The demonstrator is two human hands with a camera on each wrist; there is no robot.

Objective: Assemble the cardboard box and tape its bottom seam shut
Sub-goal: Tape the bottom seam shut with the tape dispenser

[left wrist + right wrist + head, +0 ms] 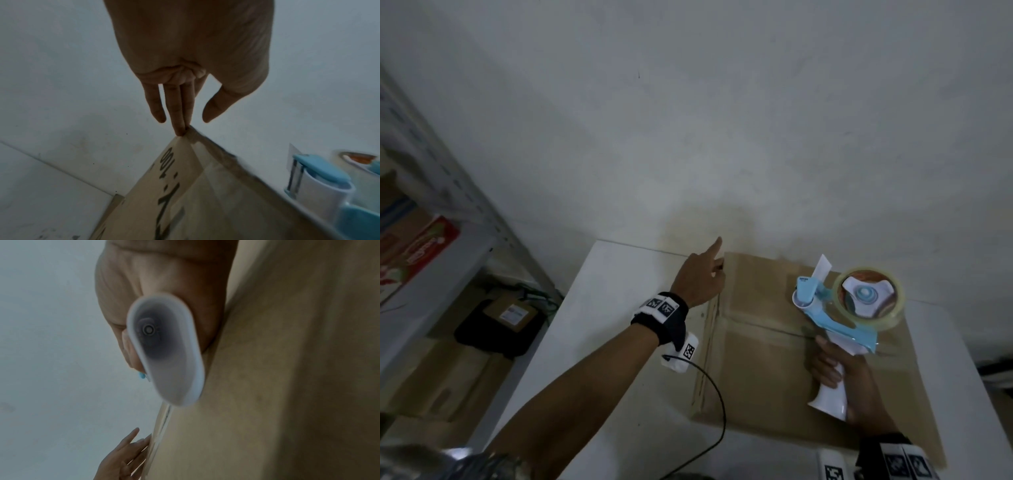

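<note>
Taping looks about to start: left hand [700, 274] steadies the cardboard box [791, 359] with straight fingers, right hand [849, 383] grips the tape dispenser [839, 308], which must next press onto the seam

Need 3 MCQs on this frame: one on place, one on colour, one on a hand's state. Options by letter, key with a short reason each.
1. Where do the left hand fingertips touch the cardboard box?
A. its far left corner
B. its near right corner
C. the middle of its top

2. What colour is the frame of the tape dispenser?
A. red
B. light blue
C. black

3. What is the right hand doing?
A. lying flat on the table
B. gripping the dispenser's white handle
C. pinching a box flap

Key:
1 A, since the left wrist view shows straight fingers meeting the box corner.
2 B, since the head view shows a light blue frame above a white handle.
3 B, since the fingers are curled round the handle in the head view.
</note>
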